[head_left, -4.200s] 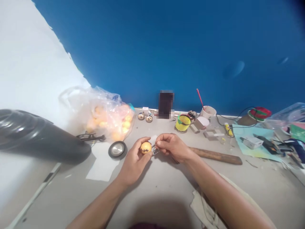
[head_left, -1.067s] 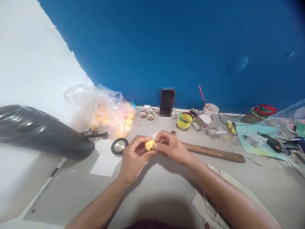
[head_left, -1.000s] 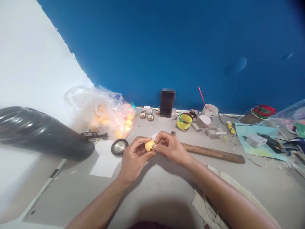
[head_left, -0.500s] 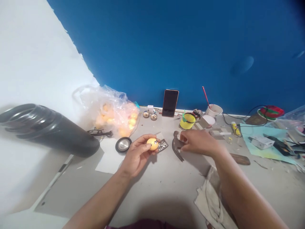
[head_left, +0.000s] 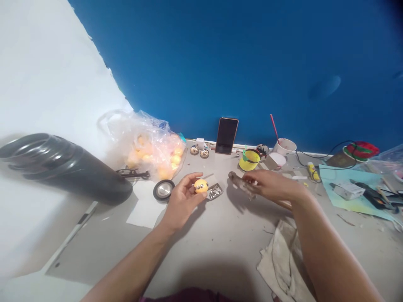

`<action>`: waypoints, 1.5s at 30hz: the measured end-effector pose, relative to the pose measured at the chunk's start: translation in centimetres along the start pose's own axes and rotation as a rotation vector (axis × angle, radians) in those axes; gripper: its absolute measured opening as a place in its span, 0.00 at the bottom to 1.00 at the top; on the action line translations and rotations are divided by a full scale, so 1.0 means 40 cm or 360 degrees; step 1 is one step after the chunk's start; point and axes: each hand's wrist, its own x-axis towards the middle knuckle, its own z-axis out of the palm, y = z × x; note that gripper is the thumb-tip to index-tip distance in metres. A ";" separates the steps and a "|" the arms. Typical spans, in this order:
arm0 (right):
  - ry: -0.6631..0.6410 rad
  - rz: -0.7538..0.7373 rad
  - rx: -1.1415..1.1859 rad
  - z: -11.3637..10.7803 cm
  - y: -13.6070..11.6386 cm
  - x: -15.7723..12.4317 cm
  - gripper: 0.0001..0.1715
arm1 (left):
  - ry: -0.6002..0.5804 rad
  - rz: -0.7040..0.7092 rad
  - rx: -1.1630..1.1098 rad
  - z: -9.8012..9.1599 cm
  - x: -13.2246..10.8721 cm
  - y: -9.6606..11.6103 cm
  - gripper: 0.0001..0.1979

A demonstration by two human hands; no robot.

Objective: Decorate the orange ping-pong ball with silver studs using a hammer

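Observation:
An orange ball (head_left: 200, 186) with several shiny metal studs on it is held between the thumb and fingers of my left hand (head_left: 185, 198). Just right of it lies a small open box (head_left: 215, 191) of silvery tacks. My right hand (head_left: 267, 183) is wrapped round a claw hammer (head_left: 241, 182) near its head and has it raised above the table. The hammer's head is blurred, and my hand and forearm hide most of its handle.
A dark cylinder (head_left: 69, 172) and a plastic bag of orange balls (head_left: 154, 151) are at the left. A phone (head_left: 227, 135) leans on the blue wall. A yellow cup (head_left: 249, 160) and a white cup (head_left: 286, 147) stand beyond my right hand; a cloth (head_left: 281, 260) lies nearer.
My right hand has closed on the hammer and picked it up off the table. My left hand has turned the ball, so more studs show.

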 end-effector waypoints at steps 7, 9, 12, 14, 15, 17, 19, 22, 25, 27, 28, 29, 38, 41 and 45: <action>0.0567 -0.0465 0.0840 0.013 -0.100 -0.043 0.24 | -0.0017 0.0028 0.0144 0.001 0.011 -0.008 0.23; 0.0556 -0.0585 0.0786 0.027 -0.139 -0.044 0.19 | -0.0027 0.0073 0.0204 0.001 0.009 -0.011 0.22; 0.0513 -0.0580 0.0694 0.035 -0.170 -0.044 0.17 | 0.0002 0.0133 0.0322 0.002 0.006 -0.011 0.20; 0.0544 -0.0579 0.0663 0.031 -0.173 -0.047 0.17 | 0.0009 0.0150 0.0352 0.002 0.004 -0.008 0.20; 0.0580 -0.0601 0.0654 0.027 -0.173 -0.049 0.18 | 0.0005 0.0153 0.0347 0.001 0.004 -0.006 0.20; 0.0641 -0.0655 0.0647 0.019 -0.172 -0.052 0.20 | 0.0006 0.0155 0.0313 0.001 0.003 -0.003 0.20; 0.0584 -0.0635 0.0626 0.015 -0.175 -0.051 0.21 | 0.0022 0.0125 0.0280 0.002 0.002 -0.003 0.20; 0.0445 -0.0450 0.0539 0.010 -0.176 -0.045 0.22 | -0.0021 0.0014 0.0187 0.001 0.003 -0.008 0.21; 0.0547 -0.0342 0.0408 -0.004 -0.155 -0.044 0.22 | -0.0102 -0.0034 -0.0002 -0.005 0.009 -0.013 0.22; 0.0570 -0.0265 0.0273 -0.014 -0.127 -0.043 0.22 | -0.0156 -0.0056 -0.0176 -0.010 0.012 -0.011 0.23; 0.0527 -0.0182 0.0182 -0.017 -0.112 -0.041 0.21 | -0.0191 -0.0082 -0.0265 -0.012 0.013 -0.009 0.23; 0.0459 -0.0068 0.0079 -0.017 -0.096 -0.037 0.19 | -0.0230 -0.0116 -0.0348 -0.014 0.014 -0.007 0.23; -0.0019 0.0285 -0.0517 0.039 -0.048 0.037 0.08 | -0.0327 -0.0201 -0.0572 -0.023 0.011 0.006 0.18; -0.0130 0.0327 -0.0486 0.046 -0.047 0.045 0.11 | -0.0261 -0.0182 -0.0479 -0.021 0.013 0.008 0.15; -0.0198 0.0312 -0.0424 0.038 -0.042 0.037 0.13 | -0.0096 -0.0166 -0.0468 -0.023 0.020 0.010 0.13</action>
